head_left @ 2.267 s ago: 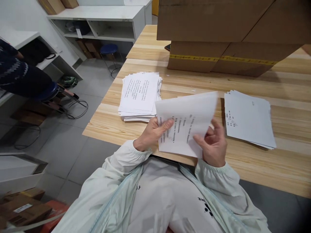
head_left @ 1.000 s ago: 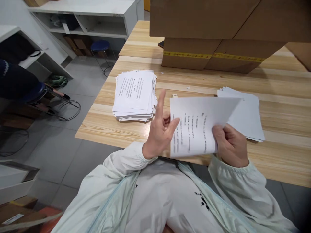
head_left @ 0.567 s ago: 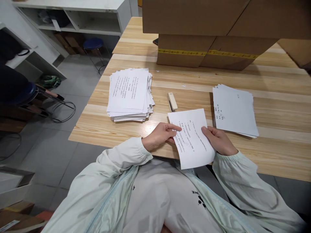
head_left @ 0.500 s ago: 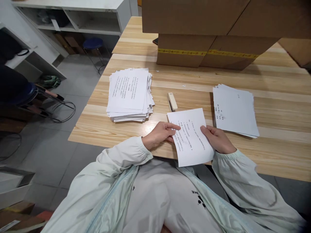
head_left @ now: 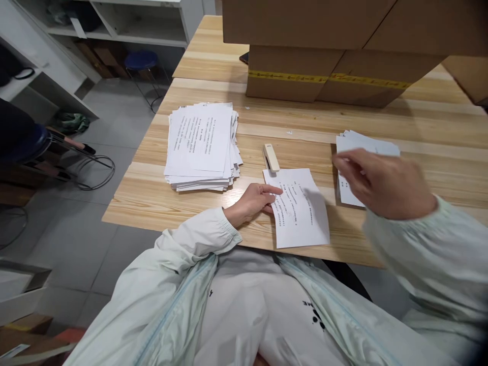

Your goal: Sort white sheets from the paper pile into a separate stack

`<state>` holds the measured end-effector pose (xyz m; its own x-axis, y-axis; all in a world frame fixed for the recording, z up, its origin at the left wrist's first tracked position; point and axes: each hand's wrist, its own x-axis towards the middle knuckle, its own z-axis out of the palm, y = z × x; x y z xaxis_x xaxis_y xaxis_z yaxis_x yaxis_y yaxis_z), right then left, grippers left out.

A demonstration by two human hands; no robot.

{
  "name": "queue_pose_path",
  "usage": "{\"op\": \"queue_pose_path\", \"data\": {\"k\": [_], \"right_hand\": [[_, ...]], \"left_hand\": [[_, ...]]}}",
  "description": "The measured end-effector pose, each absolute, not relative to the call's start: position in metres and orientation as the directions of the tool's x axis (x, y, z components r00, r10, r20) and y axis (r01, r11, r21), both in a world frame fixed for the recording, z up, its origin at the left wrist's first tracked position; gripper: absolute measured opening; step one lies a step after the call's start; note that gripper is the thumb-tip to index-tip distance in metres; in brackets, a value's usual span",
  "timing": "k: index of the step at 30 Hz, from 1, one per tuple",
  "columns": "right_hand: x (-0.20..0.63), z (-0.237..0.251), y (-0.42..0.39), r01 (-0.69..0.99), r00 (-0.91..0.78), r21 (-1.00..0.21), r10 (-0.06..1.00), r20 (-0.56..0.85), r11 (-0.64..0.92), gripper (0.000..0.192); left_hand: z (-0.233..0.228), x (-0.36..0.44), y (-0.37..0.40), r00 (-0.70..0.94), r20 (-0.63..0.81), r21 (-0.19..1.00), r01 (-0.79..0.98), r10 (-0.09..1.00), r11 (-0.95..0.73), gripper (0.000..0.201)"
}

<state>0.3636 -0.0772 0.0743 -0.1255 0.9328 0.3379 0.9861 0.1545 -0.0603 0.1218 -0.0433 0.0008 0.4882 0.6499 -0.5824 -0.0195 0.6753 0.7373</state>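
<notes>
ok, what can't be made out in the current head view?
Head view:
Right hand: fingers smeared by blur; can't tell if they hold anything.
Right paper stack: partly hidden by that hand.
Loose sheet: print too small to read.
Dark object: partly hidden by cardboard boxes.
Those boxes: cut off by top edge.

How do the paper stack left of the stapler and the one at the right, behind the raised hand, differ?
The left stack is thick, with many uneven edges showing; the right stack looks thinner. The left stack's top sheet is in plain view, while the right stack is partly hidden by the blurred right hand. Both are white printed paper on the wooden table.
</notes>
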Motion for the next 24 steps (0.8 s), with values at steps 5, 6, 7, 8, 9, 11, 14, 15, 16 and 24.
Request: {"op": "queue_pose_path", "data": {"k": [5,6,7,8,9,11,14,15,16,24], "right_hand": [[0.290,0.045,0.021,0.936,-0.171,-0.240,0.928,0.331,0.258,0.038],[0.279,0.033,0.037,0.928,-0.188,-0.251,0.928,0.321,0.275,0.038],[0.270,0.022,0.049,0.920,-0.211,-0.257,0.926,0.313,0.296,0.039],[0.263,0.012,0.058,0.912,-0.232,-0.261,0.924,0.305,0.315,0.040],[0.258,0.002,0.064,0.906,-0.250,-0.263,0.921,0.298,0.331,0.041],[0.253,-0.011,0.067,0.903,-0.264,-0.270,0.927,0.266,0.335,0.042],[0.250,-0.022,0.061,0.918,-0.212,-0.287,0.950,0.228,0.273,0.044],[0.249,-0.024,0.059,0.924,-0.191,-0.287,0.955,0.226,0.252,0.044],[0.247,-0.025,0.058,0.929,-0.175,-0.283,0.958,0.228,0.237,0.044],[0.265,0.013,0.054,0.895,-0.143,-0.325,0.889,0.436,0.304,0.047]], "left_hand": [[-0.001,0.122,-0.041,0.503,-0.577,0.737,-0.019,0.643,0.676,0.020],[-0.001,0.123,-0.040,0.503,-0.578,0.733,-0.025,0.643,0.679,0.019],[-0.001,0.123,-0.039,0.500,-0.582,0.729,-0.028,0.641,0.684,0.019],[-0.001,0.123,-0.038,0.498,-0.589,0.723,-0.027,0.637,0.690,0.019],[0.000,0.124,-0.037,0.497,-0.594,0.718,-0.026,0.633,0.695,0.019],[0.001,0.124,-0.036,0.493,-0.603,0.711,-0.025,0.627,0.703,0.021],[0.004,0.123,-0.034,0.497,-0.603,0.712,-0.016,0.624,0.702,0.022],[0.005,0.122,-0.034,0.499,-0.601,0.714,-0.014,0.624,0.700,0.022],[0.006,0.122,-0.033,0.502,-0.601,0.714,-0.011,0.622,0.700,0.022],[0.012,0.110,-0.051,0.495,-0.588,0.731,-0.012,0.640,0.682,0.025]]}}
